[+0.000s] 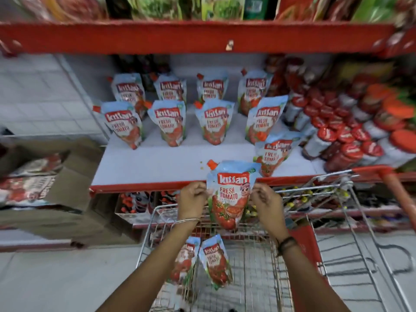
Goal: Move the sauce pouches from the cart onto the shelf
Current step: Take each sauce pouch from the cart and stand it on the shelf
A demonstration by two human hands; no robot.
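Held Kissan tomato sauce pouch upright over the far end of the wire cart, just in front of the red shelf edge, not on the shelf yet. Flexible glossy plastic, pale blue top, red tomato print below, orange spout cap at upper left corner. Left hand pinches the pouch's left edge, right hand pinches the right edge; fingers curled closed on the film, fingertips hidden behind the pouch edges. Both forearms reach forward from the bottom of frame, backs of hands up; thin bangle on left wrist, dark band on right.

Two more pouches lean in the cart, the left one partly covered by the left forearm. Cart bottom cut off by frame.

White flat shelf board holds nine same pouches standing in rows, the nearest at the right front leaning. Right of them red-capped jars, blurred, labels unreadable. Open cardboard box at left, contents smeared. Upper shelf goods cut off, blurry.
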